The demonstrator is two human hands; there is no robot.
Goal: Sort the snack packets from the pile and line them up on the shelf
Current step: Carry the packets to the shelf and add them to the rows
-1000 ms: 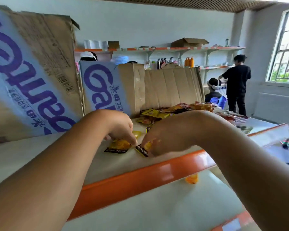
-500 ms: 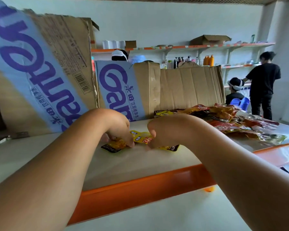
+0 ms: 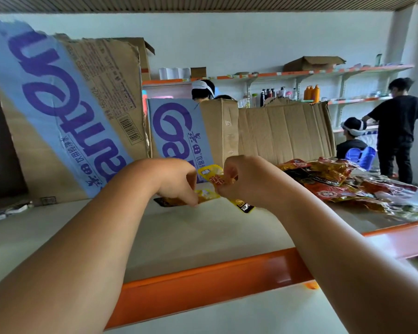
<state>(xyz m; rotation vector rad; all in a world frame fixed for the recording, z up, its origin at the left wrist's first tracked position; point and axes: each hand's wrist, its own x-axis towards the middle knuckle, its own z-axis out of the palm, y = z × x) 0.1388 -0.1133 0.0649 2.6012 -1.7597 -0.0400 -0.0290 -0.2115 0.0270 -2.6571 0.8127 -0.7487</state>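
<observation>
**Here, on the shelf: one snack lifted, one snack lying**

Right in the middle of the view, a yellow packet was raised a little above the cream surface of the shelf. It was tilted, with its black end pointing down and toward the camera. The right hand gripped it, the fingers curled around its middle part. Just beside it, a second yellow packet lay flat on the shelf, with its dark end turned to the left. The left hand had bent fingers, and their tips pinched this packet at its near edge. The two hands were close together, almost touching.

To the right, on the same shelf, the pile of snack packets was spread out, mostly red, yellow and dark wrappers lying one over another. It was near the right hand but apart from it. The front of the shelf had an orange edge.

Behind the hands, a large cardboard box with blue and purple print leaned at the left. A smaller printed box and a sheet of plain cardboard stood along the back. Farther away, a person in black clothes stood at wall shelves that carried bottles. Another person sat lower, next to a blue stool.
</observation>
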